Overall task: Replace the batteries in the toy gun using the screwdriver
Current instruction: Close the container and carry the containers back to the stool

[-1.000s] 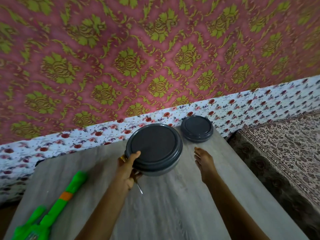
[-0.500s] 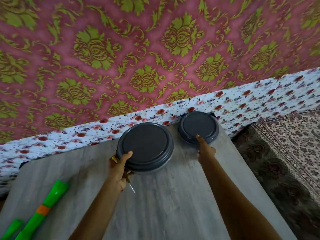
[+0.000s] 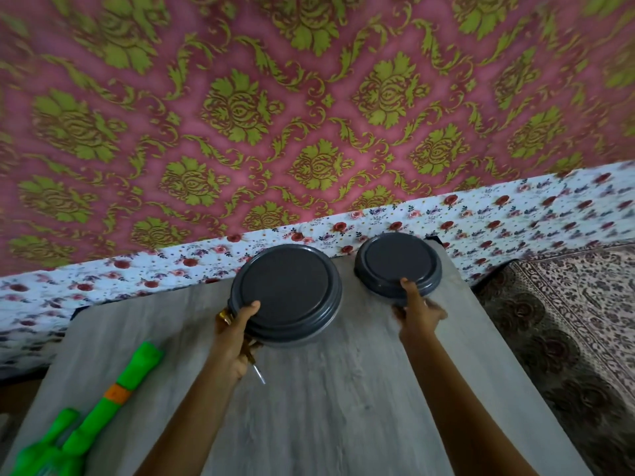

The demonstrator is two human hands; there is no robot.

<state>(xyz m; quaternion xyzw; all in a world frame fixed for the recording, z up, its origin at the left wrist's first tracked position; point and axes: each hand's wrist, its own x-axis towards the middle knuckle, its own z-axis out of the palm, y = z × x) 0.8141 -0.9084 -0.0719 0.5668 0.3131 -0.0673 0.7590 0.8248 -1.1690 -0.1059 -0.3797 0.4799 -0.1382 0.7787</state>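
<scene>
Toy gun of green plastic (image 3: pixel 103 408) is laid eight o'clock of left hand (image 3: pixel 233 334), closed on amber-handled screwdriver (image 3: pixel 258 372); smaller grey tub (image 3: pixel 398 262) is gripped by right hand (image 3: pixel 419 314).

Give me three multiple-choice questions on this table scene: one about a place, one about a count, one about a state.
1. Where does the green toy gun lie on the table?
A) near-left corner
B) far-right corner
C) between the two lids

2. How many round dark grey containers are in view?
A) one
B) two
C) three

3. What is the left hand doing?
A) lying flat and idle
B) lifting the toy gun
C) holding a screwdriver, thumb on the larger container

Answers:
1 A: the toy gun lies at the picture's lower left.
2 B: only the larger container and a smaller container beside it show.
3 C: the screwdriver's metal tip pokes out below the fist, and the thumb rests on the lid.
</scene>
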